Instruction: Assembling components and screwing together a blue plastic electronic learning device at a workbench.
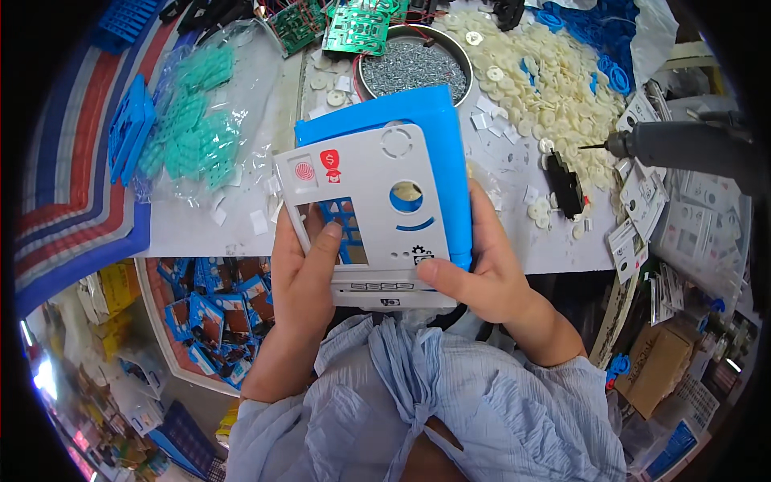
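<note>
Above the front edge of the table I hold a white printed faceplate (365,173) against a blue plastic panel (450,153), which lies behind it and sticks out at the top and right. The faceplate has a rectangular window, with a blue grid showing through it, and round openings. My left hand (309,269) grips the left lower side, its thumb at the window. My right hand (486,277) wraps round the right edge, thumb pressed on the lower right corner of the faceplate. Fingers behind the panels are hidden.
A round metal dish of small screws (414,72) stands beyond the panels, near green circuit boards (357,30). Cream round plastic parts (554,96) are heaped to its right. An electric screwdriver (683,146) juts in from the right. Teal keypads (193,128) lie left; a bin (165,337) holds blue assemblies.
</note>
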Available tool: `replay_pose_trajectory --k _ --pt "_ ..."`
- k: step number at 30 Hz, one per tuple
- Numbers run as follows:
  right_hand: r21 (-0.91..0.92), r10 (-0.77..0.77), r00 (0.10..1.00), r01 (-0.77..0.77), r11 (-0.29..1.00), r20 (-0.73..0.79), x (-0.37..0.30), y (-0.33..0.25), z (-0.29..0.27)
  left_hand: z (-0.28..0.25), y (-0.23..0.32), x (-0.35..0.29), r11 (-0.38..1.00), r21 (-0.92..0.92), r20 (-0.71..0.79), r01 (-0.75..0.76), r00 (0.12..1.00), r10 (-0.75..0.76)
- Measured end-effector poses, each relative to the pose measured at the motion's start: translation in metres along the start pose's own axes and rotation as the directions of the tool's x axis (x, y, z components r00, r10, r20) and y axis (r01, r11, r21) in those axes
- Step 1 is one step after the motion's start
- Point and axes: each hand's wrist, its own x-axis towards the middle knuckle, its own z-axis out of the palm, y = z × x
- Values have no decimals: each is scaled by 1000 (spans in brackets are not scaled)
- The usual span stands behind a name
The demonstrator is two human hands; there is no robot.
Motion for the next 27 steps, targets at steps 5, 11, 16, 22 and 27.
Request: replay_pose_trajectory --k 5,11,16,22,27 --pt "47 -72 997 72 996 -2 -2 5 4 5 -1 -4 994 -86 -24 61 998 -64" --pt "22 -56 998 56 998 24 -3 4 6 8 2 -5 995 -61 -77 80 993 -85" --pt "33 -40 998 38 999 39 -3 6 8 3 -4 -7 999 -21 -107 29 994 -31" --pt "104 16 1000 -18 994 24 -4 10 7 12 7 -19 996 93 -137 -14 990 27" --pt "102 13 996 -22 994 89 -5 8 8 1 3 -37 999 -26 -236 -30 972 23"
